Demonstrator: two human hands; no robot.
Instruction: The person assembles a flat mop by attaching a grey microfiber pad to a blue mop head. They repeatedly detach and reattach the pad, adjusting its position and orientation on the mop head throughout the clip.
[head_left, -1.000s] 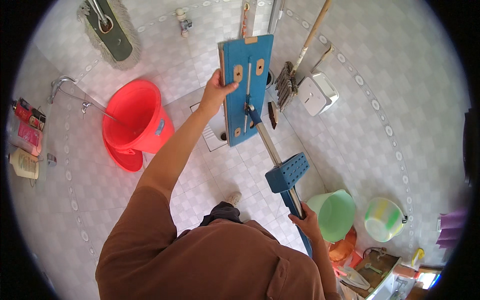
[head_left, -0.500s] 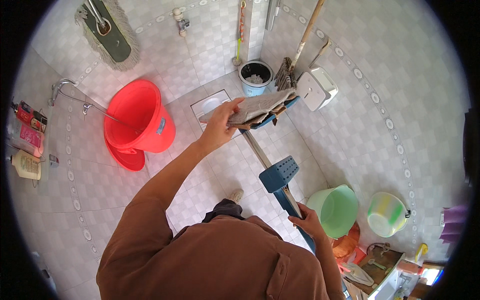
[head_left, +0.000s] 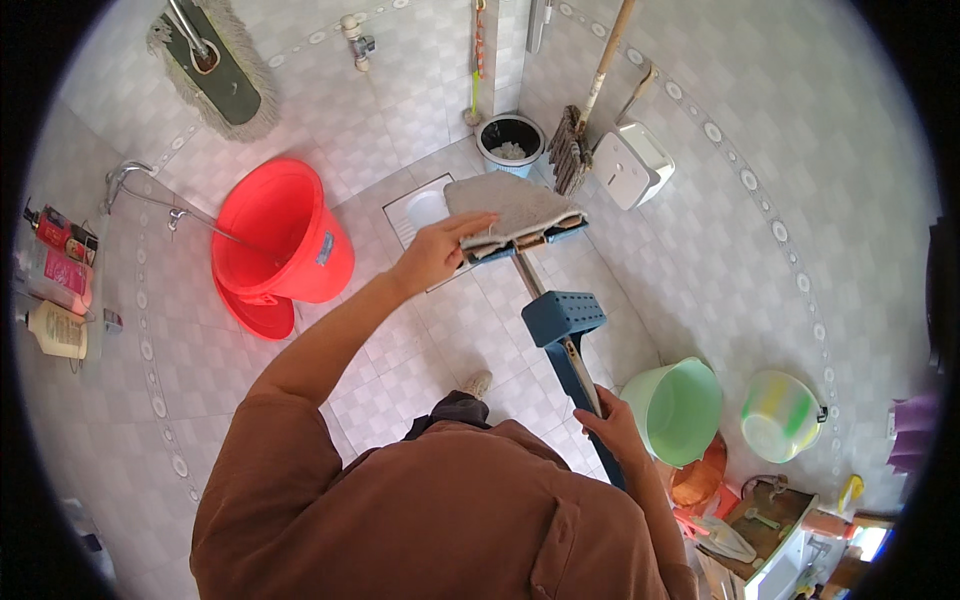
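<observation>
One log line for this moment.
left hand: grips grey pad of blue flat mop head | right hand: holds mop handle

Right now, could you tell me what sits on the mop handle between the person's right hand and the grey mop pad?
In the head view, a blue perforated wringer block sits on the handle between the right hand and the grey mop pad, which the left hand grips.

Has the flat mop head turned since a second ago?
Yes. The mop head has swung from upright, blue plate showing, to flat with its grey pad up, in front of the small waste bin.
</observation>
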